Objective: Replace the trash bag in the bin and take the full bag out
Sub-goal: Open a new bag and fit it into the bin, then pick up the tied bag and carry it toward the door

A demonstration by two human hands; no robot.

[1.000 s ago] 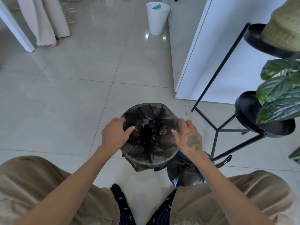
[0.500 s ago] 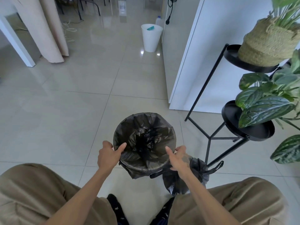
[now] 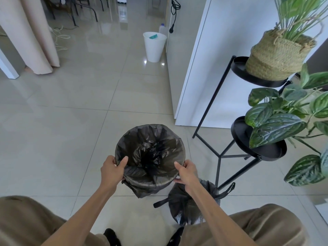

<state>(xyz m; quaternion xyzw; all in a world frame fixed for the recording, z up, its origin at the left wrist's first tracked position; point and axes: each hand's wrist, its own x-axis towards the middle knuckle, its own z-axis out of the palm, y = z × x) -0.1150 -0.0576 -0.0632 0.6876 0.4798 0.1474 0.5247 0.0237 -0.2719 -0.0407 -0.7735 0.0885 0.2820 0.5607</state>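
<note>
A round bin stands on the tiled floor in front of me, lined with a fresh black trash bag point(image 3: 150, 150) whose edge is folded over the rim. My left hand point(image 3: 112, 170) grips the bag-covered rim on the near left, thumb inside. On the near right, my right hand point(image 3: 186, 172) grips the rim the same way. The full black bag point(image 3: 186, 208), tied with its handles sticking out, sits on the floor just right of the bin, partly hidden behind my right forearm.
A black metal plant stand point(image 3: 221, 155) with leafy plants and a woven pot point(image 3: 273, 57) stands close on the right. A white cabinet wall point(image 3: 213, 68) is behind it. A white waste bin point(image 3: 154, 46) stands farther back; curtains point(image 3: 32, 36) hang at far left.
My view has tilted up and back, showing more of the room. Both hands slid from the bag's sides down to the near rim and closed on it.
</note>
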